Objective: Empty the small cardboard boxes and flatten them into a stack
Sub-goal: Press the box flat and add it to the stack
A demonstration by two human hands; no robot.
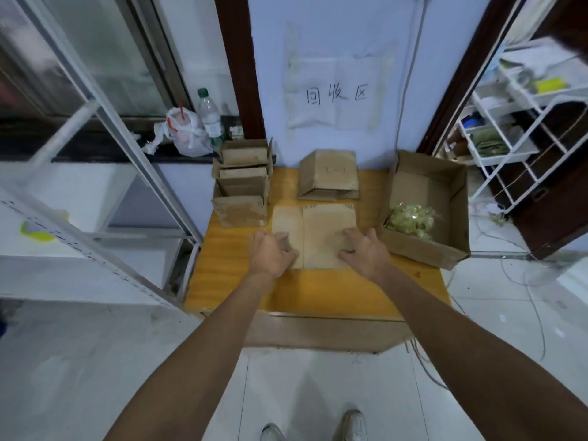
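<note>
A flattened small cardboard box [324,227] lies in the middle of the yellow table [318,291]. My left hand [273,253] rests on its near left part with fingers bent against the card. My right hand [366,249] presses its near right part with spread fingers. Behind it a small box [329,175] lies on its side. Three small upright boxes [243,183] stand in a row at the table's left. A larger open box [426,211] on the right holds a pile of small yellowish pieces [410,218].
A wall with a paper sign [337,93] backs the table. A plastic bag [183,132] and bottle [210,116] sit on the dark ledge to the left. A metal frame [127,148] stands on the left, a white rack [515,122] on the right. Cables [528,291] trail on the floor.
</note>
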